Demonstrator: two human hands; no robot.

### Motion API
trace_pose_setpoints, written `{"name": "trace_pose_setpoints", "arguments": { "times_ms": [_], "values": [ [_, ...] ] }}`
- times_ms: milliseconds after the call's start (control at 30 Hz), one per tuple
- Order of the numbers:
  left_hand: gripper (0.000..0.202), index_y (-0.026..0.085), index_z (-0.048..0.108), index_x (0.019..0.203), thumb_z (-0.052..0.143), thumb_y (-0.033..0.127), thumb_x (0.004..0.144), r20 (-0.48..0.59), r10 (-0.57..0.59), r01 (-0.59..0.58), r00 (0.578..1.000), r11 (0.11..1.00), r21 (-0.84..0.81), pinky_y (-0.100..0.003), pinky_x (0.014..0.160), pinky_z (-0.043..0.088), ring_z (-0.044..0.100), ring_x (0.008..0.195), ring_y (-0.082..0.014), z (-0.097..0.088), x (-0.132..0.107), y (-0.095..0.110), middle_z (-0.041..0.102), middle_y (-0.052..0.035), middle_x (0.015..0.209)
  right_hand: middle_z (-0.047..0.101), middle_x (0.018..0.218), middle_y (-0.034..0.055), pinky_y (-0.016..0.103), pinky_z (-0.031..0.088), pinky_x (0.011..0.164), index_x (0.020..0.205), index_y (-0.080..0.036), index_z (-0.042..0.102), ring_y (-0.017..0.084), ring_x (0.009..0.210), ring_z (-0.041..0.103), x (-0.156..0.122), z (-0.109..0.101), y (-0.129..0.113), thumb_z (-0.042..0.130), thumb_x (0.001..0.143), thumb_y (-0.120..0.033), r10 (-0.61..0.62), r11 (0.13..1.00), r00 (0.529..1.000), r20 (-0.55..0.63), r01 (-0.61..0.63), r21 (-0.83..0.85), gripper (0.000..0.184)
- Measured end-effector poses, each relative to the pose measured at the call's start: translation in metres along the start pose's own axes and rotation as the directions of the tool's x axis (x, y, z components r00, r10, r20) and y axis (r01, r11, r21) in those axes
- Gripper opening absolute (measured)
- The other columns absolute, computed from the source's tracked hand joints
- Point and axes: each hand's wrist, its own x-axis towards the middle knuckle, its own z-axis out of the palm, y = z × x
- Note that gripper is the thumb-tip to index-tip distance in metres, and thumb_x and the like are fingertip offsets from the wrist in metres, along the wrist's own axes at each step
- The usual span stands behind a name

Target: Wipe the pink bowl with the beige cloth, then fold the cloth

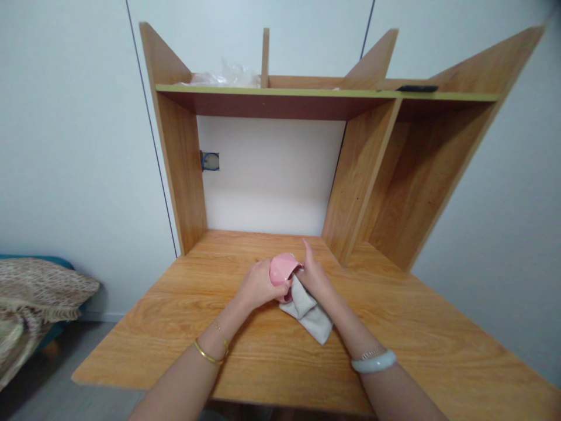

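Note:
My left hand [258, 285] is closed round a small pink cup [281, 269], held tilted just above the wooden desk [394, 327]. My right hand [314, 275] grips a light grey cloth [309, 311] and presses part of it against the cup's opening, thumb raised. The rest of the cloth hangs down toward the desk between my wrists. A gold bangle is on my left wrist and a pale bangle on my right.
The desk carries a wooden hutch with an upper shelf [307, 92]; crumpled clear plastic [228, 76] and a dark flat object [417, 88] lie on it. A blue-rimmed wall socket [210, 161] sits at the back left. A bed with a patterned blanket [30, 292] stands at the left.

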Motion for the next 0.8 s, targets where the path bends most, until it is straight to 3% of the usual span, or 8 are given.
{"name": "trace_pose_setpoints", "arguments": {
  "times_ms": [300, 533, 667, 800],
  "values": [
    [0.037, 0.015, 0.06, 0.092, 0.057, 0.043, 0.067, 0.023, -0.06, 0.059, 0.998, 0.998, 0.035, -0.03, 0.069, 0.046, 0.061, 0.078, -0.0224, 0.001, 0.002, -0.003, 0.066, -0.0091, 0.086, 0.06, 0.063, -0.0003, 0.023, 0.041, 0.053, 0.136, -0.013, 0.022, 0.016, 0.058, 0.057, -0.001, -0.001, -0.002, 0.056, 0.069, -0.029, 0.058, 0.995, 0.998, 0.039, -0.061, 0.078, 0.077],
    [0.039, 0.016, 0.06, 0.095, 0.055, 0.045, 0.07, 0.031, -0.093, 0.092, 0.995, 0.994, 0.055, -0.029, 0.068, 0.046, 0.062, 0.08, -0.0226, 0.001, 0.003, -0.006, 0.067, -0.009, 0.086, 0.065, 0.083, 0.0043, 0.03, 0.047, 0.07, 0.138, -0.015, 0.013, 0.019, 0.076, 0.062, -0.003, -0.003, 0.001, 0.065, 0.063, -0.035, 0.133, 0.971, 0.975, 0.178, -0.165, 0.175, 0.094],
    [0.04, 0.015, 0.06, 0.093, 0.054, 0.048, 0.07, 0.04, -0.115, 0.113, 0.993, 0.992, 0.048, -0.029, 0.066, 0.046, 0.062, 0.079, -0.023, 0.001, 0.004, -0.006, 0.067, -0.0104, 0.086, 0.064, 0.089, 0.0059, 0.032, 0.047, 0.074, 0.139, -0.015, 0.008, 0.019, 0.08, 0.062, -0.002, 0.006, 0.009, 0.067, 0.062, -0.03, 0.101, 0.96, 0.973, 0.208, -0.15, 0.237, 0.098],
    [0.04, 0.015, 0.06, 0.093, 0.055, 0.047, 0.069, 0.053, -0.117, 0.116, 0.992, 0.993, 0.027, -0.029, 0.064, 0.045, 0.062, 0.077, -0.0228, 0.0, 0.005, -0.006, 0.066, -0.0107, 0.089, 0.065, 0.089, 0.0068, 0.031, 0.047, 0.072, 0.139, -0.015, 0.009, 0.019, 0.08, 0.062, -0.002, 0.013, 0.011, 0.064, 0.064, -0.023, 0.069, 0.963, 0.984, 0.165, -0.108, 0.246, 0.093]
  ]
}}
